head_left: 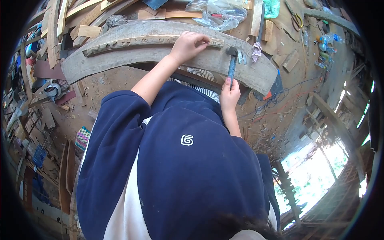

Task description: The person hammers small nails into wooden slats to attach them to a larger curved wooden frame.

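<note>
A thin wooden strip (132,43) with a rough, pitted edge lies along a wide grey wooden board (96,64) in front of me. My left hand (190,47) is over the right part of the strip, with thumb and fingertips pinched together. Whatever is between those fingertips is too small to make out. My right hand (230,95) is wrapped around the blue handle of a claw hammer (232,66). The hammer's head is above the right part of the board, just right of the strip's end, with its claws towards the right.
Wood offcuts (90,31) are piled at the upper left. A clear plastic bag (220,14) and pliers (297,22) lie beyond the board. At left is a roll of tape (52,90); cables (276,100) and plastic bottles (328,40) are at right.
</note>
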### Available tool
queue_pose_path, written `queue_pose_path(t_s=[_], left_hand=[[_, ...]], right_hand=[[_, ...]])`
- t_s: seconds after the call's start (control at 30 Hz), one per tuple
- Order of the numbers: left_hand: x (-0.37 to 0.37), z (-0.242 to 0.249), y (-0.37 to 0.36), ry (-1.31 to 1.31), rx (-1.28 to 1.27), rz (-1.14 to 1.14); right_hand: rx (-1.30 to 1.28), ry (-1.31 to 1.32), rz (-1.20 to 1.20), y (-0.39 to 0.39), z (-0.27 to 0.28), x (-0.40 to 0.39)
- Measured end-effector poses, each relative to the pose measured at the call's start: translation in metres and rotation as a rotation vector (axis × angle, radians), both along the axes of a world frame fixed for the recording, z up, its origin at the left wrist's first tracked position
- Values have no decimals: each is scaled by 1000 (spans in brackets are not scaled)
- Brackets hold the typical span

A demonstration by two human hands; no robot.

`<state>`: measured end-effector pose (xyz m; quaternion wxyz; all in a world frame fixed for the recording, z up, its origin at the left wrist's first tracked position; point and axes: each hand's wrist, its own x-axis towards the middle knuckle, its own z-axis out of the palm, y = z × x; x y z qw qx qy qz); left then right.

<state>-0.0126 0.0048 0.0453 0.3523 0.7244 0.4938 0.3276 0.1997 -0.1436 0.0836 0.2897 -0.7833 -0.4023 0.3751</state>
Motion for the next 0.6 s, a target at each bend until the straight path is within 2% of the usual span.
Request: queue_pose_path(t_s=[0.1,0.27,0.33,0.53,0.6], left_hand=[[1,-8,-1,23,-6,28],[2,-17,-2,41,166,21],[3,-18,-2,57,167,11],[3,-15,-2,82,174,29],[5,-15,0,78,191,55]], right_hand=[[-2,55,-20,-9,-6,1],[-9,89,-25,-12,-9,2],[64,181,-42,-15,-8,2],[-25,127,-65,-11,-10,2],[16,96,-49,-13,-7,3]])
